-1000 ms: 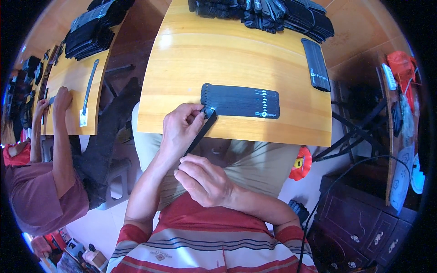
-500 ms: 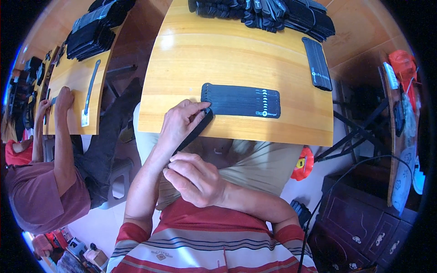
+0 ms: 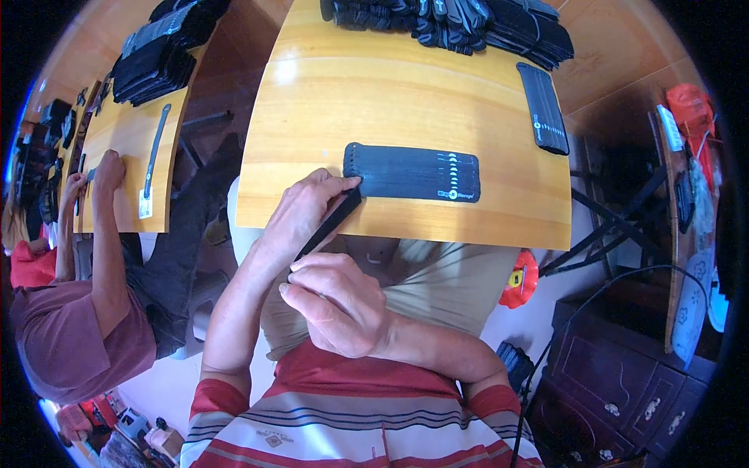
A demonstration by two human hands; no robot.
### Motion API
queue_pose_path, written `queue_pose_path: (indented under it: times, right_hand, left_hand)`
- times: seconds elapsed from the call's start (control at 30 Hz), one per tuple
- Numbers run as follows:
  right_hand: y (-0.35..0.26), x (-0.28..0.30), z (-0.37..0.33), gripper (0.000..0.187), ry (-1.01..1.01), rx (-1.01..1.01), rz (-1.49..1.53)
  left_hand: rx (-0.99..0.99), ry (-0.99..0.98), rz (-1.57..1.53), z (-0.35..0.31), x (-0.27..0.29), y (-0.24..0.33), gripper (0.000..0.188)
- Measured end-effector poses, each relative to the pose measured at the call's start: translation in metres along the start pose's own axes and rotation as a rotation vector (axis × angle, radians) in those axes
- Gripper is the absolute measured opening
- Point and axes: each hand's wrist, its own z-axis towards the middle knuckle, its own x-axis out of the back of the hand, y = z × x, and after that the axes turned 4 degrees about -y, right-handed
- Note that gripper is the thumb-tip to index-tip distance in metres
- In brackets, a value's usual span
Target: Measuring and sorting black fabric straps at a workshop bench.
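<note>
A flat black sheet of hook-and-loop straps (image 3: 406, 171), with white print near its right end, lies on the wooden table close to the front edge. My left hand (image 3: 304, 210) is at its lower left corner, its index finger touching that corner. One black strap (image 3: 331, 222) runs from there down past the table edge to my right hand, stretched taut and slanting. My left fingers are closed around its upper end. Below the table edge, over my lap, my right hand (image 3: 339, 304) is closed in a fist on the strap's lower end, which the fingers hide.
Another black strap pack (image 3: 544, 109) lies at the table's right edge. Bundled black straps (image 3: 452, 23) are heaped at the back. On the left, a co-worker (image 3: 86, 327) works at another table with more stacks (image 3: 156, 74). A dark cabinet (image 3: 616, 382) stands at lower right.
The strap is pulled straighter between my hands and shows more of its length. My left wrist has shifted slightly left; my right hand stays nearly in place.
</note>
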Motion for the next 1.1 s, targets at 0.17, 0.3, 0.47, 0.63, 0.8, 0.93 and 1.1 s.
queue_pose_path:
  times: [0.17, 0.3, 0.47, 0.63, 0.8, 0.93, 1.1]
  right_hand:
    - [0.000, -0.001, 0.002, 0.035, -0.011, -0.038, 0.052]
    - [0.006, -0.002, 0.007, 0.028, -0.033, -0.101, 0.137]
    - [0.030, 0.028, 0.014, 0.013, -0.061, -0.144, 0.140]
    - [0.091, 0.047, 0.001, 0.006, -0.189, -0.380, -0.441]
    - [0.100, 0.047, 0.003, 0.010, -0.331, -0.501, -0.502]
    - [0.096, 0.046, 0.008, 0.008, -0.382, -0.548, -0.536]
    - [0.095, 0.045, 0.006, 0.006, -0.435, -0.601, -0.499]
  left_hand:
    - [0.023, 0.018, 0.049, -0.004, 0.002, 0.012, 0.035]
    - [0.010, 0.151, -0.006, -0.011, -0.009, 0.012, 0.036]
    - [0.115, 0.218, -0.185, -0.017, -0.016, 0.010, 0.022]
    - [0.026, 0.325, -0.088, -0.015, -0.021, 0.009, 0.011]
    - [0.005, 0.316, -0.104, -0.016, -0.020, 0.007, 0.009]
    - [-0.101, 0.331, -0.144, -0.018, -0.014, -0.003, 0.008]
    - [0.381, 0.322, -0.702, -0.035, 0.016, 0.007, 0.019]
